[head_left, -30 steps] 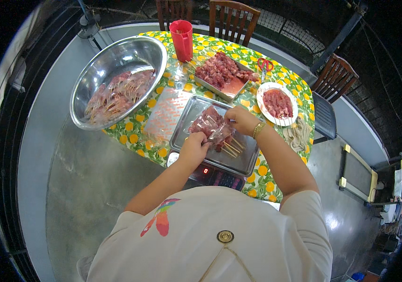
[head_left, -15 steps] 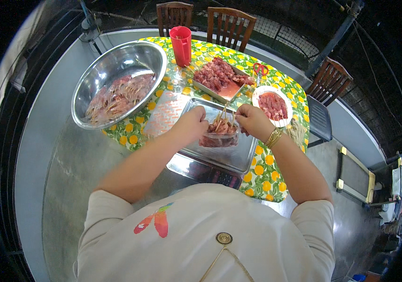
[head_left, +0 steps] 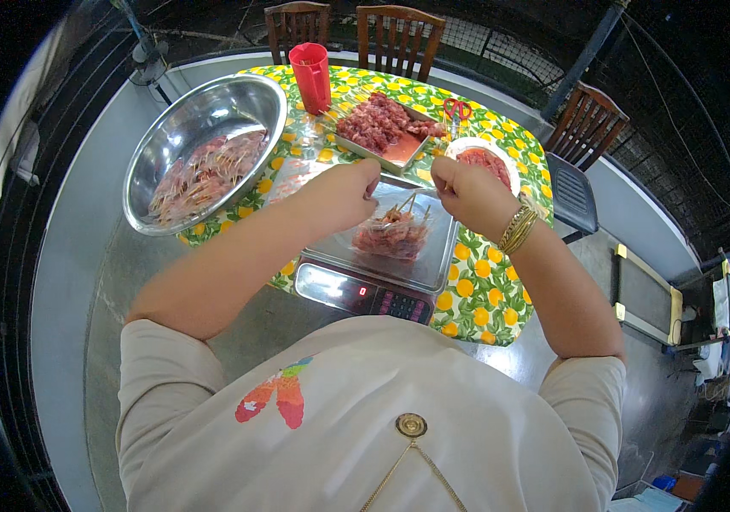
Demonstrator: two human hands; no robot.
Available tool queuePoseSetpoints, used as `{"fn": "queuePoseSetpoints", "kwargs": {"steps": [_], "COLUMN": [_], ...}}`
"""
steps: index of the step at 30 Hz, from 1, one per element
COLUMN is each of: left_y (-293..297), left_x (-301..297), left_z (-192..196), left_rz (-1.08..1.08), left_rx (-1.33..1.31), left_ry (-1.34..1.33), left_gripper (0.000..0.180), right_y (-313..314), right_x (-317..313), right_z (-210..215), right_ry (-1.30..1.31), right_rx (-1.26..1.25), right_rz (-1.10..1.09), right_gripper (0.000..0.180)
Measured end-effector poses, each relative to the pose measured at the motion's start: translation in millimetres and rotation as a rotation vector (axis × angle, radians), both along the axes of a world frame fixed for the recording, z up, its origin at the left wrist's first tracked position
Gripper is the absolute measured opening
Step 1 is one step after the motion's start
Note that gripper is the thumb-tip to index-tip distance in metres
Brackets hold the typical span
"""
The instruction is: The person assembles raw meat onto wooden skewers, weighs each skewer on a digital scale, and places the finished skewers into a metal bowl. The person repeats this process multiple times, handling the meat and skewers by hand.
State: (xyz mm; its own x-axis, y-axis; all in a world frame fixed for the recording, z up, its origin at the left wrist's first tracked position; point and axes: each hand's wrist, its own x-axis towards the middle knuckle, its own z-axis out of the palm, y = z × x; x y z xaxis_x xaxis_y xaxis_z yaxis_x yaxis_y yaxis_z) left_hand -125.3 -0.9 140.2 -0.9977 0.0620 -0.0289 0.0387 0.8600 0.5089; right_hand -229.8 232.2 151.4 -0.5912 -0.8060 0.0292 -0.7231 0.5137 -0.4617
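Observation:
A clear plastic bag of skewered raw meat (head_left: 389, 239) rests on the metal tray (head_left: 435, 256) of a digital scale (head_left: 331, 287). Thin wooden sticks point up and away from me inside it. My left hand (head_left: 350, 192) is closed at the bag's far left, and my right hand (head_left: 476, 194) is closed at its far right. Between them, the bag's open end looks stretched, though the see-through film is hard to follow. Both hands hide their fingertips in part.
A large steel basin (head_left: 273, 136) with bagged skewers stands at left. Beyond the scale are a red pitcher (head_left: 310, 81), a shallow pan of meat (head_left: 379, 119), red-handled scissors (head_left: 457, 109) and a white plate of meat (head_left: 514, 169). Wooden chairs (head_left: 399, 41) line the table's far side.
Both hands have moved away from me and up from the meat toward the bag's far end. The scale's lit display now shows as my body has shifted back.

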Motion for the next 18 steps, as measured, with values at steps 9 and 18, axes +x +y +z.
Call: {"fn": "queuePoseSetpoints", "kwargs": {"steps": [9, 18], "left_y": [-7.8, -37.9], "left_x": [4.2, -0.2], "left_z": [39.7, 47.5], "left_rz": [-0.270, -0.458], "left_rx": [-0.378, -0.439], "left_ry": [-0.170, -0.101], "left_gripper": [0.018, 0.012], "right_y": [5.5, 13.8], "right_x": [9.7, 10.3], "right_z": [5.0, 25.9], "right_ry": [0.294, 0.460], "right_rx": [0.224, 0.102], "right_rz": [0.244, 0.444], "right_gripper": [0.023, 0.012]}}
